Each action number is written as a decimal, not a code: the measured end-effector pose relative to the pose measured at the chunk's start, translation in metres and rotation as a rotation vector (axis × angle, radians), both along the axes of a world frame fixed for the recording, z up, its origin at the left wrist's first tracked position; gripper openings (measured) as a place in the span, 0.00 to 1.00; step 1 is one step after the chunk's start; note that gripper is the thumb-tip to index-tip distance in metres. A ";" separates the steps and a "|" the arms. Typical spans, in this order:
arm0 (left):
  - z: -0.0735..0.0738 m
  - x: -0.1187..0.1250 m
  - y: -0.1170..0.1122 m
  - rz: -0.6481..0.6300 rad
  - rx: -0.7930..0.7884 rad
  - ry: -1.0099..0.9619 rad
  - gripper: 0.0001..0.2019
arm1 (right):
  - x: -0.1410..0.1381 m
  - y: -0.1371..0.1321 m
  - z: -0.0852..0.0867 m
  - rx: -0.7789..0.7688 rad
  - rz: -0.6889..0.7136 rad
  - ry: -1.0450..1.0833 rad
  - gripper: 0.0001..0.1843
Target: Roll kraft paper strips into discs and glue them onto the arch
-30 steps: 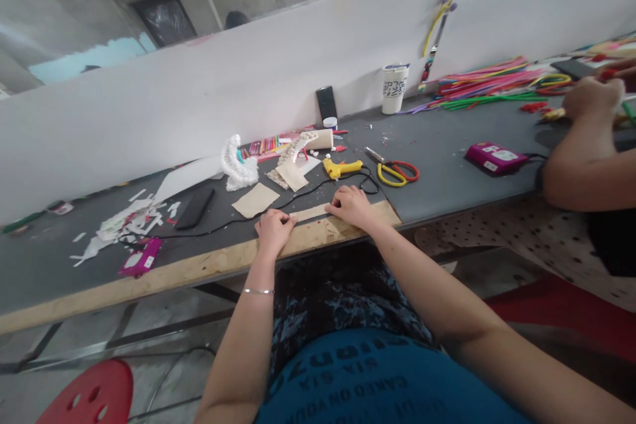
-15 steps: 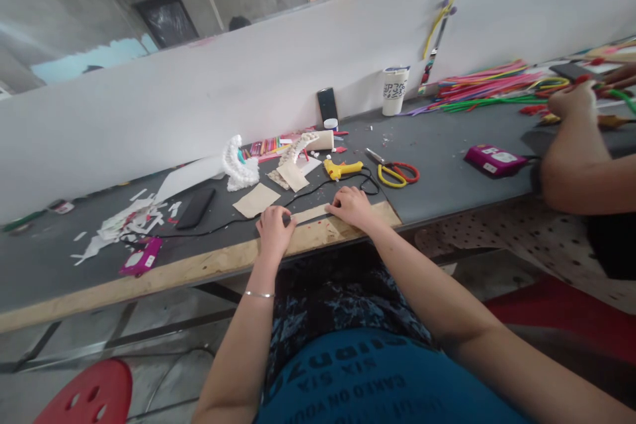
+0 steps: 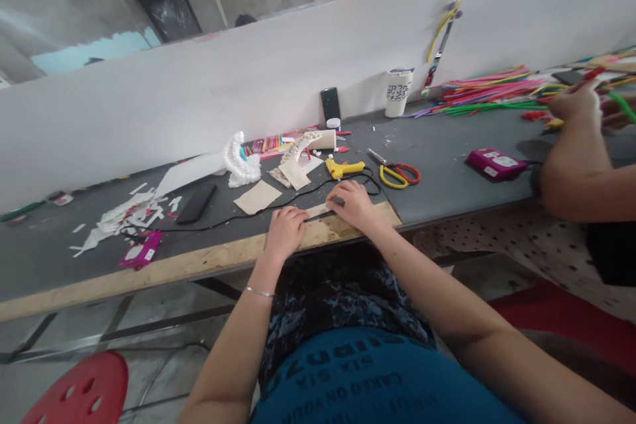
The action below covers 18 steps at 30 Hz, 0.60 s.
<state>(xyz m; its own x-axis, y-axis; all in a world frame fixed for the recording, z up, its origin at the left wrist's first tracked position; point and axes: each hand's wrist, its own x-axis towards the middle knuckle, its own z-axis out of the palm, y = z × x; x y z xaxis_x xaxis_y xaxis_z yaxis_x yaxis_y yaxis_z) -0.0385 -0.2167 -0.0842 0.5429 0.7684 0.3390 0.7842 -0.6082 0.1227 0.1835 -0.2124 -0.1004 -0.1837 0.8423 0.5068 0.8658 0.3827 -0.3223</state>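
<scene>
A narrow beige strip (image 3: 318, 210), paper or thin card, lies along the table's front edge between my hands. My left hand (image 3: 287, 230) is closed over the strip's left end, fingers together and pressed down. At the other end my right hand (image 3: 352, 204) has thumb and fingers closed on the strip; its fingertips are partly hidden. Just beyond the left hand lies a square beige piece (image 3: 257, 199), and a smaller beige piece (image 3: 295, 175) rests against a bumpy cream-coloured craft piece (image 3: 301, 146). Behind my right hand is a yellow glue gun (image 3: 345, 169).
Scissors (image 3: 395, 173) lie to the right, near a purple box (image 3: 497, 164). A black cord (image 3: 218, 226) crosses the table. Leftward are a dark phone (image 3: 197, 204), paper scraps (image 3: 124, 222) and another purple box (image 3: 142, 252). A co-worker's arm (image 3: 576, 139) reaches in at right.
My left hand has slid right along the strip, closer to my right hand, and its fingers now lie flatter. My right hand has shifted only slightly.
</scene>
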 end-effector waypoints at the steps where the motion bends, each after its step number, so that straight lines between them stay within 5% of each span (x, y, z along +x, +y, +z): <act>1: 0.001 0.000 0.000 0.000 -0.007 -0.003 0.14 | -0.001 -0.001 0.002 0.016 0.063 -0.037 0.09; 9: 0.003 0.005 0.007 0.018 -0.009 -0.005 0.07 | -0.008 0.014 0.009 0.065 0.289 -0.251 0.13; 18: 0.006 0.014 0.008 0.026 0.043 0.040 0.09 | -0.009 0.013 0.007 0.084 0.233 -0.220 0.10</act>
<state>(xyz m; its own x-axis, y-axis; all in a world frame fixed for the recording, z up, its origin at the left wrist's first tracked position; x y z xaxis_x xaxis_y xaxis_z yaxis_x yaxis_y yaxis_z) -0.0250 -0.2082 -0.0781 0.5369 0.7674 0.3505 0.8034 -0.5919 0.0652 0.1740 -0.1998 -0.0935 -0.4790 0.7216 0.4998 0.7973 0.5959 -0.0963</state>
